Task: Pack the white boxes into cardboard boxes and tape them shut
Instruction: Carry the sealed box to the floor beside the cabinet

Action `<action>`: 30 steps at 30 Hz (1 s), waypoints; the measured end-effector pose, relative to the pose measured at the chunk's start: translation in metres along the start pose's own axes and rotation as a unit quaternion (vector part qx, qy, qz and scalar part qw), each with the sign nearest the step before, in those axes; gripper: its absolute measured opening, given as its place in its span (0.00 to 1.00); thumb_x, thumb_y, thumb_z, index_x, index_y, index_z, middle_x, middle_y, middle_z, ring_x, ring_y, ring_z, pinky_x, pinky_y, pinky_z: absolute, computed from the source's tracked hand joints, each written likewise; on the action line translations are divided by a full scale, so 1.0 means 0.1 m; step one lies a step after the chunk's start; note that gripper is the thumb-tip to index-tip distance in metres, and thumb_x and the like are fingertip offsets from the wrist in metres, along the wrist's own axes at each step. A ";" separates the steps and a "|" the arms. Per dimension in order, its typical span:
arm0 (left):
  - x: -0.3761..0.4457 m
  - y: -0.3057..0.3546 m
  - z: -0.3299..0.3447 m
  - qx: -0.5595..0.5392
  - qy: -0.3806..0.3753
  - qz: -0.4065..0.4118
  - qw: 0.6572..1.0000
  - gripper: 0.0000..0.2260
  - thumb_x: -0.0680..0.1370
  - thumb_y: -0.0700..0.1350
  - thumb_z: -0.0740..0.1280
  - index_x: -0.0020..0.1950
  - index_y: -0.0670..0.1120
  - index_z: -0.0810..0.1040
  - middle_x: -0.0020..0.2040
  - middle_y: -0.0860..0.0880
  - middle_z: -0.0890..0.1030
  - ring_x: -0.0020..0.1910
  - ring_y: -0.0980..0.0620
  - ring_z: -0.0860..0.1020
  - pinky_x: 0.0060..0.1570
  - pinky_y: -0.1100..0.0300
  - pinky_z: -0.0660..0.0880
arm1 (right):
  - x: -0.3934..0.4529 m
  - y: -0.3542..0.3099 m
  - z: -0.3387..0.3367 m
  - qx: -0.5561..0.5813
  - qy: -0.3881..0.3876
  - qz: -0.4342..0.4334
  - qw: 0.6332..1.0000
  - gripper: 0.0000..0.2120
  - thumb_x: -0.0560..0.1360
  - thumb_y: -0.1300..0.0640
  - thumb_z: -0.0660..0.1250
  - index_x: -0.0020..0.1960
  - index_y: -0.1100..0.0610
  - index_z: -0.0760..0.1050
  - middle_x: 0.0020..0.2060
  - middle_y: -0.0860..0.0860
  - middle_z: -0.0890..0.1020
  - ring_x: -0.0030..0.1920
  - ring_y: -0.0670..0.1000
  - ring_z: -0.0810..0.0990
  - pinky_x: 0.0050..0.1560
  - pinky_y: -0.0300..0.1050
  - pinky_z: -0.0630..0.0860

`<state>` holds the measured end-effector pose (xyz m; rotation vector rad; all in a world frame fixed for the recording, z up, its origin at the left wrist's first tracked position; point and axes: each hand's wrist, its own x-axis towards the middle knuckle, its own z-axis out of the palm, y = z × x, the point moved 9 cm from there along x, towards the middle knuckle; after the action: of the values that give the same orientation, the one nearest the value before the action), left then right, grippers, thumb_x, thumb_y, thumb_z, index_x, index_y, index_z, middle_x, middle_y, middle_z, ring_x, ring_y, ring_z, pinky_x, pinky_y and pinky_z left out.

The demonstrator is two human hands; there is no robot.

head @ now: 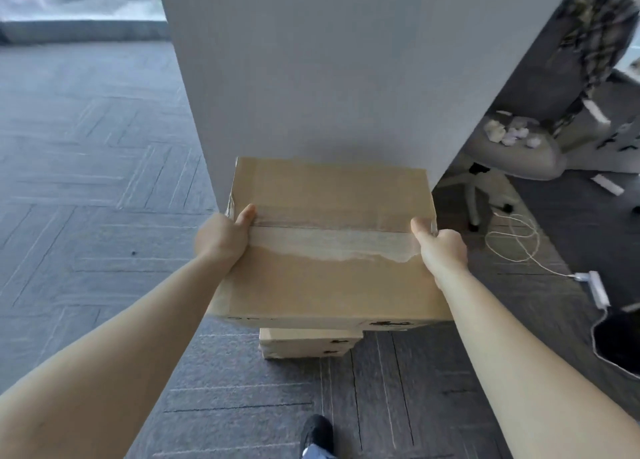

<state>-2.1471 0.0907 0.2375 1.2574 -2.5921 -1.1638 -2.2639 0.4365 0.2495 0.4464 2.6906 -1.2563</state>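
Both of my hands held one taped cardboard box (329,247) in front of me, just before a grey pillar (311,77) and above a smaller stack of cardboard boxes (308,342) that stood on the carpet floor (86,181). My left hand (221,238) gripped the left end of the box, with the thumb on the top face and the fingers curled down the side, where I could not see them. My right hand (438,244) gripped the right end in the same way. A strip of clear tape (329,242) ran across the top from one hand to the other, along the closed seam.

I judged that packing and taping of this box were finished, and the step in hand was to put it on the stack below. The next move called for a level lowering, with the box brought over the lower boxes so that it did not tip, because it looked wider than the stack.

Its long axis lay from left to right across my view, the same as the tape, and the top face pointed upward. Whether the box already rested on the stack, I could not tell.

To the right stood an office chair (519,157) with crumpled paper on it, and a white cable (512,240) lay on the floor. My black shoe (317,434) showed below.
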 end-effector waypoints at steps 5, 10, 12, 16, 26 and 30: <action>0.34 -0.09 0.52 0.002 0.008 -0.061 0.998 0.26 0.79 0.59 0.56 0.31 0.39 0.66 0.32 0.44 0.70 0.42 0.42 0.72 0.40 0.53 0.65 | 0.70 0.24 0.39 -0.020 -0.050 0.016 0.998 0.23 0.76 0.41 0.60 0.35 0.61 0.65 0.31 0.52 0.69 0.37 0.55 0.71 0.36 0.45 0.66; 0.65 -0.48 1.16 0.037 0.017 -0.080 0.996 0.28 0.79 0.59 0.55 0.44 0.33 0.75 0.44 0.37 0.78 0.54 0.37 0.76 0.45 0.52 0.67 | 1.15 0.69 0.98 -0.045 -0.092 0.004 0.995 0.22 0.76 0.42 0.60 0.43 0.62 0.68 0.41 0.55 0.73 0.44 0.56 0.72 0.44 0.47 0.68; 0.77 -0.71 1.43 0.053 0.018 -0.085 0.995 0.30 0.79 0.60 0.55 0.52 0.31 0.76 0.50 0.34 0.78 0.55 0.37 0.75 0.46 0.52 0.67 | 1.28 0.92 1.24 -0.060 -0.096 -0.004 0.994 0.22 0.77 0.42 0.59 0.42 0.62 0.68 0.42 0.55 0.72 0.44 0.56 0.71 0.45 0.49 0.70; 1.04 -1.14 1.94 0.073 0.015 -0.076 0.994 0.27 0.79 0.59 0.54 0.50 0.34 0.75 0.44 0.40 0.73 0.54 0.38 0.75 0.45 0.54 0.65 | 1.48 1.42 1.76 -0.066 -0.104 -0.004 0.992 0.22 0.77 0.42 0.59 0.40 0.62 0.67 0.37 0.53 0.71 0.44 0.55 0.71 0.44 0.48 0.69; 1.42 -1.66 2.63 0.058 0.035 -0.044 0.997 0.28 0.79 0.60 0.55 0.58 0.34 0.74 0.57 0.36 0.77 0.58 0.38 0.75 0.56 0.51 0.70 | 1.81 2.08 2.39 -0.047 -0.091 -0.035 0.994 0.30 0.77 0.43 0.60 0.69 0.65 0.65 0.67 0.59 0.71 0.65 0.59 0.71 0.54 0.46 0.68; 1.48 -1.71 2.76 0.047 0.030 -0.040 0.998 0.29 0.79 0.60 0.55 0.56 0.34 0.75 0.57 0.36 0.77 0.57 0.38 0.75 0.55 0.51 0.70 | 1.86 2.16 2.44 -0.050 -0.094 -0.035 0.994 0.31 0.77 0.43 0.59 0.70 0.65 0.64 0.68 0.59 0.70 0.65 0.59 0.71 0.56 0.47 0.68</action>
<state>-2.2249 0.0905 -0.1103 1.4039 -2.6035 -1.0090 -2.3700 0.4189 -0.1097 0.2120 2.6151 -1.1123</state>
